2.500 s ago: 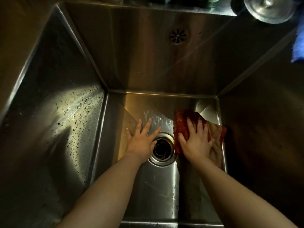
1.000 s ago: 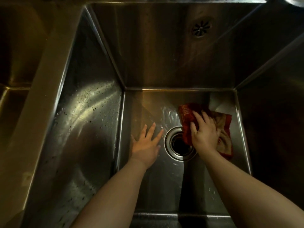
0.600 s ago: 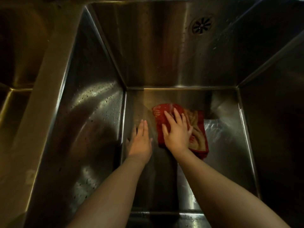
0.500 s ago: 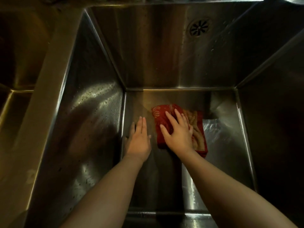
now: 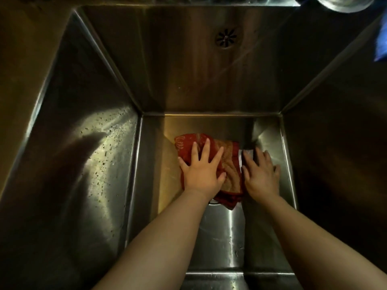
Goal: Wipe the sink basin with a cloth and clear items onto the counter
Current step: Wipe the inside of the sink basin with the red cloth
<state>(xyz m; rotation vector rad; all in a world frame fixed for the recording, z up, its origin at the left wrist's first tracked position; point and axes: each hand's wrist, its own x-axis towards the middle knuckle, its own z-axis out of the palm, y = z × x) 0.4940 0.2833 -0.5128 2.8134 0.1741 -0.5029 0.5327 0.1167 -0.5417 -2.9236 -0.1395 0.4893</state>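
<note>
Pressing down on a red patterned cloth [image 5: 228, 164], a person's left hand [image 5: 202, 174] lies flat with fingers straight and spread at the bottom of a steel sink basin [image 5: 222, 237]. The right hand [image 5: 261, 176], fingers likewise extended and grasping nothing, rests on the bare basin floor just beside the cloth's right edge. Both hands are released. The rumpled cloth lies mid-floor, toward the back wall, where a round overflow grille [image 5: 225, 37] shows. Water droplets [image 5: 104, 155] speckle the left wall. A metal vessel [image 5: 345, 3] and something blue [image 5: 382, 42] show at upper right.
</note>
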